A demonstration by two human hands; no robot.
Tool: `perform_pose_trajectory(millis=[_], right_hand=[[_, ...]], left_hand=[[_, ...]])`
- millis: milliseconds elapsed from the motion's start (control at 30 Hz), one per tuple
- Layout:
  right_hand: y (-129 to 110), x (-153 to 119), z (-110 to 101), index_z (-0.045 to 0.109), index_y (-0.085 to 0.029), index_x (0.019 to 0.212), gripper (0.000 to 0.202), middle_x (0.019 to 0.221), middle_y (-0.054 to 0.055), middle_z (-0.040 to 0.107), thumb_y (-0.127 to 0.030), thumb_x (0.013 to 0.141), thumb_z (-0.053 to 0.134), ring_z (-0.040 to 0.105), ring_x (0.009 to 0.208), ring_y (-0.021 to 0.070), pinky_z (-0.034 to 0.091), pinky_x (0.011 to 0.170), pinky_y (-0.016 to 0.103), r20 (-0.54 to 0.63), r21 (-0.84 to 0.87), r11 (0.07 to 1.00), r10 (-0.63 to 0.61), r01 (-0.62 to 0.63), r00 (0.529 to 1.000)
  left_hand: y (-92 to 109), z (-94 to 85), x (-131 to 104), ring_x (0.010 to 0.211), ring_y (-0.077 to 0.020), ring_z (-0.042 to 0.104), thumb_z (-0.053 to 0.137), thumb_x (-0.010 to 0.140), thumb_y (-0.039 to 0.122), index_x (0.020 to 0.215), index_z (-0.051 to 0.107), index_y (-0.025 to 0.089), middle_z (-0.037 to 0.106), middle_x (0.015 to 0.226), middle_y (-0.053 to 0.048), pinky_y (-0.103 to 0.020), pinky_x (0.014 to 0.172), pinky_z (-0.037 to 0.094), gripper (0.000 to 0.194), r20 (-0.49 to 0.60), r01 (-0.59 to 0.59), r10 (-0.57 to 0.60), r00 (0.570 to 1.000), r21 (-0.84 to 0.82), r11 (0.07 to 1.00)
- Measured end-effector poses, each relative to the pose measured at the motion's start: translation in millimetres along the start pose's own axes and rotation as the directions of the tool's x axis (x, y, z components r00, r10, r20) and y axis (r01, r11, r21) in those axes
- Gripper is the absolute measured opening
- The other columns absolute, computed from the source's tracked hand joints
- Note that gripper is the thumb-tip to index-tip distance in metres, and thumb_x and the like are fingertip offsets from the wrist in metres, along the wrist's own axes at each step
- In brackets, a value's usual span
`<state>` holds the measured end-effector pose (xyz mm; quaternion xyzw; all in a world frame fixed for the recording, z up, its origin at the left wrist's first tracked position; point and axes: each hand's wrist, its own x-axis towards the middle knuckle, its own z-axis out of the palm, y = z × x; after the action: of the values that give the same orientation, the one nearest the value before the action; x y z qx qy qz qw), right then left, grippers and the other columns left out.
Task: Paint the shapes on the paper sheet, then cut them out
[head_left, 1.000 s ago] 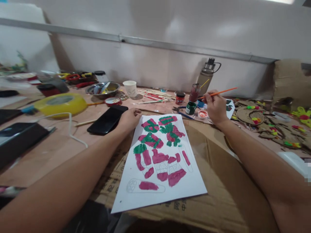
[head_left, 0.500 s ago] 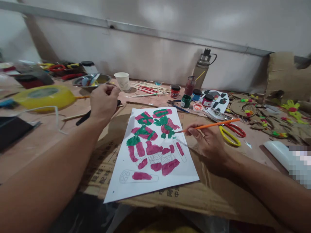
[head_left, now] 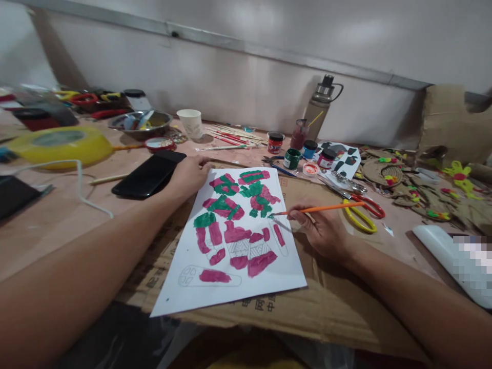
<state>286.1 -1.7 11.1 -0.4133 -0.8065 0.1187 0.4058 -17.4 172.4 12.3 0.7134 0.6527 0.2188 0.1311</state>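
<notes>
A white sheet of paper (head_left: 265,287) with pencil outlines, partly painted magenta and green, lies on a flat piece of brown cardboard (head_left: 323,307). My right hand (head_left: 321,228) is closed around an orange-handled paintbrush (head_left: 330,207). Its bristle tip meets the paper beside the small outlined strip at the right, close to a green patch. At the sheet's upper left edge rests my left hand (head_left: 192,177), fingers stretched out and low, holding nothing. Just left of that hand a black smartphone (head_left: 149,174) lies on the table.
Beyond the sheet stand an open green paint jar (head_left: 292,159), more paint jars and a bottle (head_left: 320,110). Scissors (head_left: 359,207) lie to the right, near cardboard pieces (head_left: 384,171). A paper cup (head_left: 190,124), metal bowl (head_left: 140,128) and yellow tape roll (head_left: 59,146) are at the left.
My left hand has come down from above the phone to the sheet's upper left edge, uncovering the phone and a red-rimmed lid. The brush tip has shifted slightly down toward the outlined strip.
</notes>
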Motion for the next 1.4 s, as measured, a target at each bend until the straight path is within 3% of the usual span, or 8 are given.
perform_pose_trajectory(millis=[267, 533, 833, 1000, 1267, 1400], right_hand=[[0.3, 1.5, -0.5, 0.074, -0.024, 0.099, 0.027, 0.092, 0.006, 0.081, -0.033, 0.114, 0.054, 0.074, 0.080, 0.0222, 0.061, 0.077, 0.034, 0.083, 0.005, 1.000, 0.022, -0.023, 0.996], [-0.2, 0.5, 0.4, 0.078, -0.026, 0.102, 0.025, 0.095, 0.007, 0.082, -0.036, 0.113, 0.058, 0.077, 0.084, 0.0245, 0.064, 0.079, 0.037, -0.012, -0.027, 1.000, 0.002, -0.002, 1.000], [-4.1, 0.5, -2.1, 0.075, -0.025, 0.099, 0.030, 0.091, 0.006, 0.080, -0.037, 0.115, 0.053, 0.073, 0.080, 0.0221, 0.061, 0.075, 0.033, 0.078, 0.002, 1.000, 0.012, -0.012, 0.997], [-0.7, 0.9, -2.0, 0.074, -0.026, 0.098, 0.027, 0.090, 0.005, 0.078, -0.036, 0.115, 0.055, 0.072, 0.079, 0.0215, 0.060, 0.074, 0.033, 0.010, 0.019, 1.000, -0.021, 0.020, 1.000], [3.5, 2.8, -1.9, 0.074, -0.024, 0.098, 0.028, 0.092, 0.006, 0.079, -0.032, 0.114, 0.053, 0.072, 0.082, 0.0222, 0.061, 0.077, 0.035, 0.089, 0.023, 1.000, -0.007, 0.005, 0.996], [2.4, 0.7, -5.2, 0.071, -0.024, 0.097, 0.026, 0.092, 0.005, 0.079, -0.031, 0.115, 0.053, 0.072, 0.081, 0.0210, 0.060, 0.076, 0.033, 0.077, 0.025, 1.000, -0.010, 0.008, 0.997]], left_hand=[[-7.5, 6.9, 5.0, 0.125, -0.0301, 0.072, 0.053, 0.107, 0.027, 0.136, 0.074, 0.011, 0.078, 0.139, -0.018, -0.035, 0.110, 0.053, 0.040, 0.008, 0.040, -0.040, 0.999, -0.013, 0.999], [-1.7, 4.0, 3.8, 0.117, -0.0288, 0.075, 0.059, 0.101, 0.019, 0.135, 0.077, 0.011, 0.081, 0.129, -0.015, -0.036, 0.107, 0.055, 0.039, -0.013, 0.075, -0.075, 0.997, -0.033, 0.997], [7.1, -1.4, -1.8, 0.112, -0.0259, 0.072, 0.058, 0.105, 0.018, 0.137, 0.075, 0.007, 0.079, 0.131, -0.017, -0.029, 0.101, 0.051, 0.038, 0.026, 0.117, -0.116, 0.993, -0.027, 0.993], [7.8, -1.3, -1.5, 0.115, -0.0260, 0.072, 0.060, 0.104, 0.016, 0.132, 0.077, 0.007, 0.080, 0.133, -0.016, -0.028, 0.102, 0.050, 0.034, 0.020, 0.124, -0.123, 0.992, -0.033, 0.992], [5.0, 0.1, 0.2, 0.112, -0.0258, 0.073, 0.061, 0.104, 0.020, 0.129, 0.078, 0.010, 0.081, 0.132, -0.013, -0.028, 0.096, 0.053, 0.032, 0.019, 0.123, -0.123, 0.992, -0.019, 0.992], [5.8, 0.3, 0.7, 0.121, -0.0273, 0.072, 0.059, 0.104, 0.018, 0.133, 0.078, 0.008, 0.080, 0.135, -0.014, -0.030, 0.102, 0.052, 0.037, 0.029, 0.123, -0.124, 0.992, 0.010, 0.992]])
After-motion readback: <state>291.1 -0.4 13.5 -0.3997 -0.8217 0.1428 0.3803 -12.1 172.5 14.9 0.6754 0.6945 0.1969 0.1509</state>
